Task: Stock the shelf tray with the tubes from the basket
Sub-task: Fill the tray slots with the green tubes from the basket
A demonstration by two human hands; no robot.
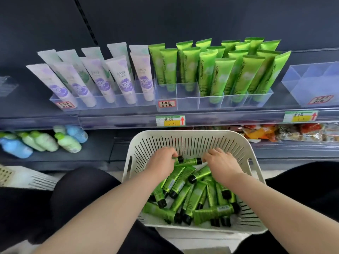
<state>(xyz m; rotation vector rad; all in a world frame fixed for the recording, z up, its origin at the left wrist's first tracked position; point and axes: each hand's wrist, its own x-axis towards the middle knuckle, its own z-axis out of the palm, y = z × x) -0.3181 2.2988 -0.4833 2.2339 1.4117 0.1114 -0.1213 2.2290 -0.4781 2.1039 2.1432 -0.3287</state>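
Fingers [170, 153] of our left hand [161, 161] and right hand [222, 163] curl onto glossy green tubes [189, 160], twelve o'clock in the slotted white basket [190, 138].

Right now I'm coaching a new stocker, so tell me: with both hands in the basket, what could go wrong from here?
1. The left hand and right hand both appear to grip the top tube. The piled tubes under it lie criss-crossed, so lifting it may drag some over the basket rim.
2. The standing green tubes in the shelf tray lean close together, so pushing one in might topple its neighbours.
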